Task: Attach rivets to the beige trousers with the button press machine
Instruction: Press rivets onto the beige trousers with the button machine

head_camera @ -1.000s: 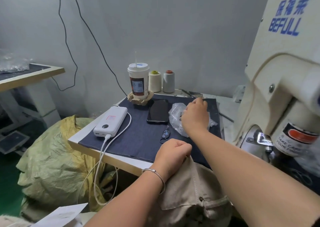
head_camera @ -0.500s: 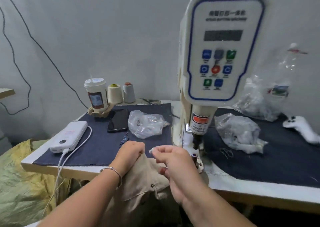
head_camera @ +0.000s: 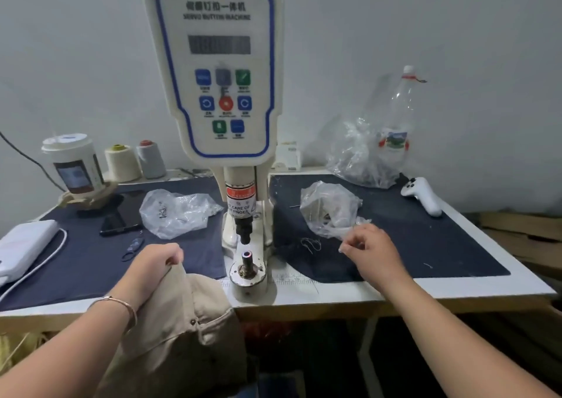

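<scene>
The beige trousers (head_camera: 188, 321) hang off the table's front edge, bunched, with a pocket rivet showing. My left hand (head_camera: 155, 263) is closed on their top fold, just left of the button press machine (head_camera: 219, 93). A small ringed piece sits on the machine's lower die (head_camera: 247, 256), under the punch. My right hand (head_camera: 371, 248) is to the right of the die, fingers bent and pinched at the loose edge of a clear plastic bag (head_camera: 328, 209). Whether they grip the bag I cannot tell. A second clear bag (head_camera: 176, 212) with small metal parts lies left of the machine.
Dark blue mats cover the white table (head_camera: 334, 294). On the left are a power bank (head_camera: 24, 245) with cable, a phone (head_camera: 121, 215), thread snips (head_camera: 132, 247), a paper cup (head_camera: 73, 163) and two thread cones (head_camera: 123, 163). At the right back stand a plastic bottle (head_camera: 398, 114) and a white controller (head_camera: 422, 195).
The view has swung right onto the machine. My right hand went from the left bag, past the die, to the right bag. My left hand kept its hold on the trousers.
</scene>
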Demonstrator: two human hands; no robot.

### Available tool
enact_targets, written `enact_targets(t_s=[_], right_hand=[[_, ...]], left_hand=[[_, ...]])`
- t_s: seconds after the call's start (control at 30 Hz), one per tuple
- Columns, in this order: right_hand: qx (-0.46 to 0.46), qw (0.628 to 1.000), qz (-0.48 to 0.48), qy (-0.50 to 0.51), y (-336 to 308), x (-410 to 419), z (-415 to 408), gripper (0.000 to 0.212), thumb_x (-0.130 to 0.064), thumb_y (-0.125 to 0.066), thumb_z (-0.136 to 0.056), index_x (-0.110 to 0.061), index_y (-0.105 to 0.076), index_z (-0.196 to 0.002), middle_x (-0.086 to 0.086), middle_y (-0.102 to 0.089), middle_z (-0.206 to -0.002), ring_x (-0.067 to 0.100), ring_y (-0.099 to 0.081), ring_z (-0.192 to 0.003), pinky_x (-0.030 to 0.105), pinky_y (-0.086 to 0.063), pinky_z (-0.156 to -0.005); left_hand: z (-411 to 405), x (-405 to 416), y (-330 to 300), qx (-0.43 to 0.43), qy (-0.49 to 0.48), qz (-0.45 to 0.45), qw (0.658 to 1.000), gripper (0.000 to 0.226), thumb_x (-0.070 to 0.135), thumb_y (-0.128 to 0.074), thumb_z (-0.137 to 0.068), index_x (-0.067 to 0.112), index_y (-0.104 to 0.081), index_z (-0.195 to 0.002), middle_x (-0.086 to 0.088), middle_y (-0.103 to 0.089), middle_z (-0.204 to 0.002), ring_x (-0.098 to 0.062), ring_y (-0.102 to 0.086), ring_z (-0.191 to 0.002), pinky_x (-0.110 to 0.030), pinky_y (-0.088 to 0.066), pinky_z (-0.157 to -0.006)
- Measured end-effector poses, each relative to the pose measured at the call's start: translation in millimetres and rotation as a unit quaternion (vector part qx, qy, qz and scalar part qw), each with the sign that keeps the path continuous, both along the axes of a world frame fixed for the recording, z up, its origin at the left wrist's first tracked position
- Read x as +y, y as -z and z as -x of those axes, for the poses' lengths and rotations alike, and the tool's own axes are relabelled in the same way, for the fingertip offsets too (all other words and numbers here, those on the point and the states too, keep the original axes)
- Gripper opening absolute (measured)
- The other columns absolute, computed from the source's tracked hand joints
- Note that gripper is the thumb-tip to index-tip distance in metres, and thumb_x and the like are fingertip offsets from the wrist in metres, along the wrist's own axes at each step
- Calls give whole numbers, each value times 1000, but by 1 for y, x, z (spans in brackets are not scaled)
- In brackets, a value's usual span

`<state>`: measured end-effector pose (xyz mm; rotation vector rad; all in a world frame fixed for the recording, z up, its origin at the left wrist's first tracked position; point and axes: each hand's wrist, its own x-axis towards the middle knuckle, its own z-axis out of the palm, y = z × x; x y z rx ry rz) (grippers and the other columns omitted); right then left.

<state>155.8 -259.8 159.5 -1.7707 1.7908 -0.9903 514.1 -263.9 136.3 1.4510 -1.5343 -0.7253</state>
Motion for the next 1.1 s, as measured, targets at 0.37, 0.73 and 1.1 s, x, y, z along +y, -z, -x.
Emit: enact_targets(t_s=[0.37, 0.73, 1.1], right_hand=[[47, 999, -3, 14, 36, -33, 8, 20, -26, -67, -87, -27, -67, -68, -11, -59, -92, 14, -54, -96, 31, -42, -75], [126, 989, 49, -55, 39, -28, 1, 19, -39, -71, -82, -35, -69, -100, -17, -55, -95, 4, -48, -95, 26, -43, -78], [170, 984, 16, -45, 22, -34, -10, 19, -28, -70, -85, -35, -62, -70, -17, -53, -76, 9, -52, -79, 28, -40, -66]], left_hand=[[-7, -8, 9, 26, -22, -66, 997, 30, -10, -37, -75, 10, -34, -53, 1, -26, -50, -10, -20, -52, -34, -18, -55], [-12, -8, 12, -33, -4, -29, 999, 32, 2, -43, -69, 20, -33, -45, 3, -29, -50, -18, -20, -61, -38, -19, -58], [-12, -2, 9, -164, 35, 86, 982, 11, 4, -40, -50, 11, -36, -58, 5, -32, -51, -20, -25, -63, -35, -23, -60]])
